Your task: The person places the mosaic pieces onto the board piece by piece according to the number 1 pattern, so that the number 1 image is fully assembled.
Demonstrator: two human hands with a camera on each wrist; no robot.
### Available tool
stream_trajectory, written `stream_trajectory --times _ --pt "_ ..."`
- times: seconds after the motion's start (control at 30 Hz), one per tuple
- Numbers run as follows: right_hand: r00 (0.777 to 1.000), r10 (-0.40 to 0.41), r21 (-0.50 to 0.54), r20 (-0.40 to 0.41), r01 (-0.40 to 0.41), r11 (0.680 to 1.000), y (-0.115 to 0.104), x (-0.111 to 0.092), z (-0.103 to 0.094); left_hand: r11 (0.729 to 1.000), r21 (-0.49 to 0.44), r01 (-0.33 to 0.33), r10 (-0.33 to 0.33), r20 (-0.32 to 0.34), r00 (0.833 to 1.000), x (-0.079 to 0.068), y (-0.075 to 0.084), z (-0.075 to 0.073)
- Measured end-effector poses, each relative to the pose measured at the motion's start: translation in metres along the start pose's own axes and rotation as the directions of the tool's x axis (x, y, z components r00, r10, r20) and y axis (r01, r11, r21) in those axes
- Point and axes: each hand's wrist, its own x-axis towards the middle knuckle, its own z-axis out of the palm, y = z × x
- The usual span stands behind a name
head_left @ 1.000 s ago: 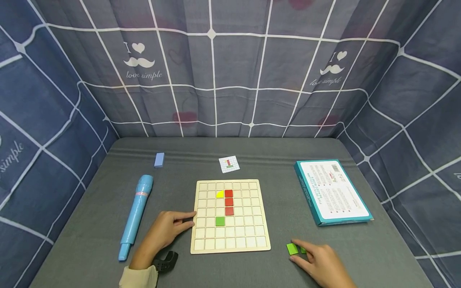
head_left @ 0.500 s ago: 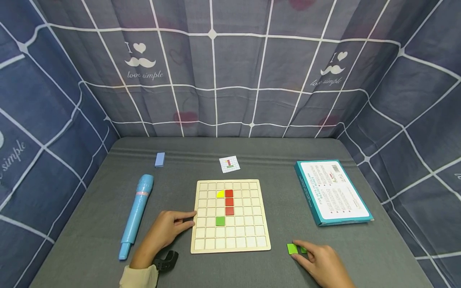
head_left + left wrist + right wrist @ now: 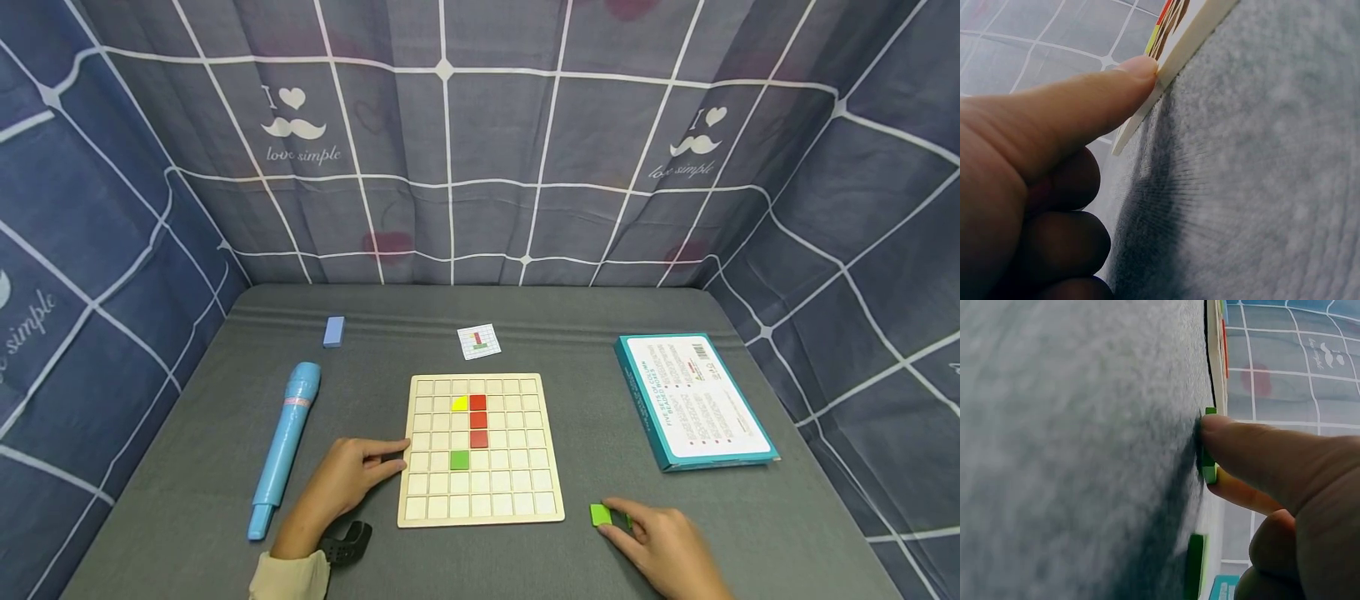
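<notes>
In the head view a wooden grid board (image 3: 525, 492) lies mid-table. It carries a yellow tile (image 3: 459, 403), a column of red tiles (image 3: 478, 420) and a green tile (image 3: 459, 460). My left hand (image 3: 347, 479) touches the board's left edge with thumb and index finger extended, its other fingers bent in the left wrist view. My right hand (image 3: 663, 537) pinches a loose green tile (image 3: 600, 515) between thumb and index finger, right of the board. Another green tile (image 3: 1195, 569) rests on the cloth, mostly hidden by the fingers in the head view.
A small pattern card (image 3: 478, 342) lies beyond the board. A teal box (image 3: 701, 400) lies at the right. On the left are a blue microphone-shaped thing (image 3: 285, 450) and a small blue block (image 3: 333, 332). Grid-patterned curtains (image 3: 495, 125) surround the table.
My right hand has shifted slightly left with the pinched green tile, away from the other green tile. The left hand stays at the board's edge.
</notes>
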Motion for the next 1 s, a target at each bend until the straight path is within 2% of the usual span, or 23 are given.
stream_trajectory --times 0.17,0.4,1.0 --pt "0.995 -0.086 0.004 -0.059 0.086 0.996 -0.004 0.003 0.005 1.000 -0.008 0.002 -0.002 -0.004 1.000 0.000 0.000 0.000" --pt "0.994 -0.100 0.036 -0.052 0.102 0.994 -0.012 0.009 0.008 1.000 -0.003 -0.004 0.004 -0.002 1.000 0.000 -0.001 0.001" --pt "0.976 -0.203 0.054 -0.078 0.207 0.977 -0.027 0.030 0.021 1.000 0.004 -0.016 0.016 -0.006 1.000 0.000 0.000 0.000"
